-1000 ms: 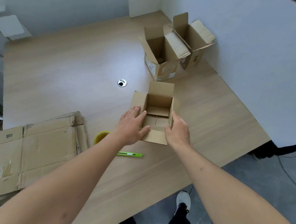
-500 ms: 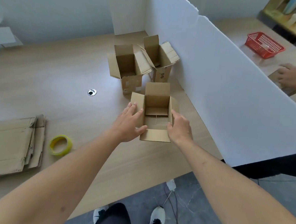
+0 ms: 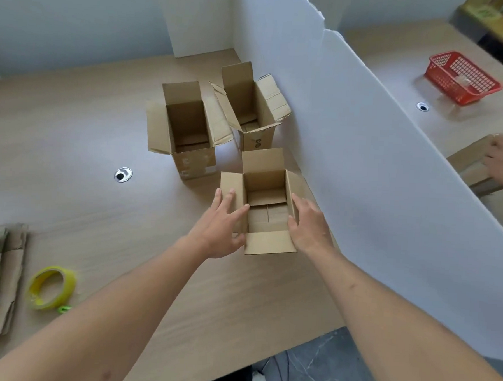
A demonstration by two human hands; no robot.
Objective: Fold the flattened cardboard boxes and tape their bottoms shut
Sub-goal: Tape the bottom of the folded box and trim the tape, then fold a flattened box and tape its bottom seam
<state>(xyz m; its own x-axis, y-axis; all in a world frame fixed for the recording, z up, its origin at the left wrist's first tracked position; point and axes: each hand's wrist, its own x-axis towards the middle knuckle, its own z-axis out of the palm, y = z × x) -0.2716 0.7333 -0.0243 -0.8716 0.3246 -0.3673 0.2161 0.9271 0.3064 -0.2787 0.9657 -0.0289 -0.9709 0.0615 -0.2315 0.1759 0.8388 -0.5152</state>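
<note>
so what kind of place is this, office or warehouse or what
Probably an office-style workroom used for packing: a wooden desk with a cable grommet, a white divider panel separating a neighbouring desk, and assembled cardboard boxes beside yellow tape.

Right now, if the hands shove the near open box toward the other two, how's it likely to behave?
The near box is probably light: it looks empty inside, so it should slide easily on the smooth table. Its walls are thin cardboard with loose top flaps, so they may flex under the left hand and right hand. It sits low and wide, so tipping seems unlikely.
</note>
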